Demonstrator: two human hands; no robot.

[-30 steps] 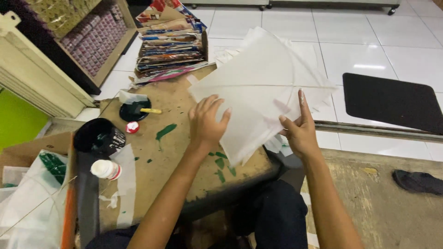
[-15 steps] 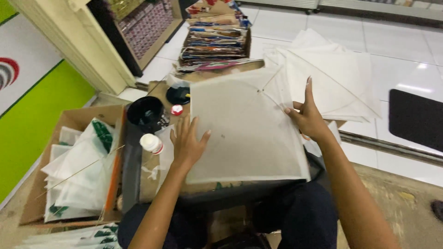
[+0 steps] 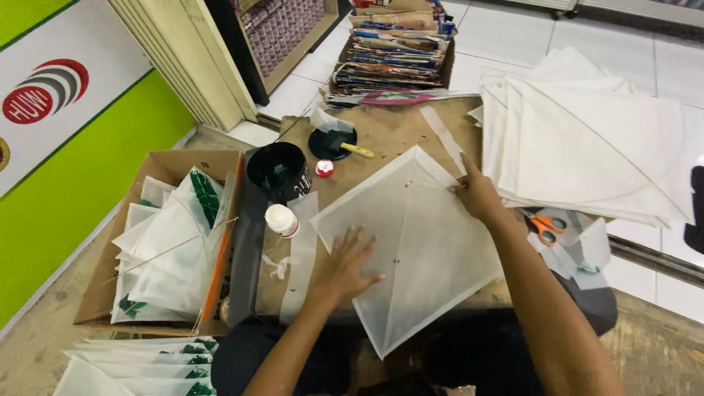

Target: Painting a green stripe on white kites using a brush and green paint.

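Hands flat, fingers spread: our left hand (image 3: 350,265) and right hand (image 3: 477,195) press a white paper kite (image 3: 411,242) overhanging the counter's (image 3: 381,132) near edge; we judge it could crease there.

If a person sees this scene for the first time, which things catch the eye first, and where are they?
A white kite lies flat on the brown board in the middle, with the left hand pressed on its near part and the right hand at its far right edge. To the right is a stack of white sheets. At left, a cardboard box holds finished kites beside a green wall.
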